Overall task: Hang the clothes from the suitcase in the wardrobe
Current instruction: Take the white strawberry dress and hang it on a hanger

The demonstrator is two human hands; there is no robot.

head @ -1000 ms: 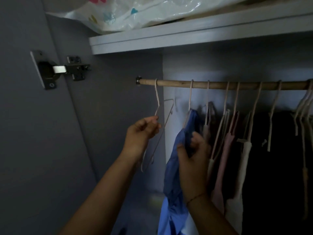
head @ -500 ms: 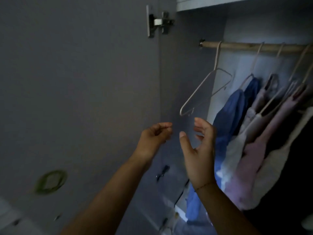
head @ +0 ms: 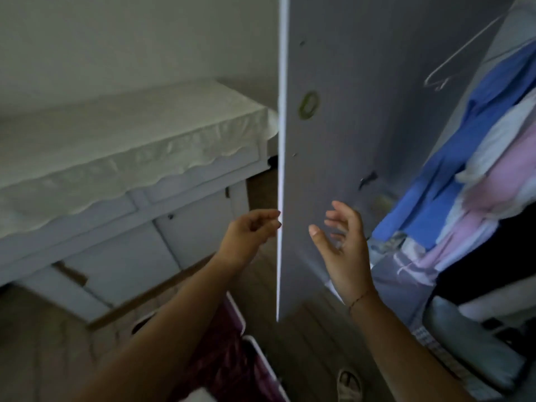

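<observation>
left hand loosely curled, right hand spread, both raised

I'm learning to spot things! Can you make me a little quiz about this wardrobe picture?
1. True or false: the right hand grips the blue garment.
2. Which thing hangs closest to the wardrobe door? A. an empty hanger B. a black coat C. a striped towel
3. Fill in the gap: the ring stuck on the inside of the door is coloured ____.

Key: 1 false, the hand is open and holds nothing; 2 A; 3 green.
</observation>
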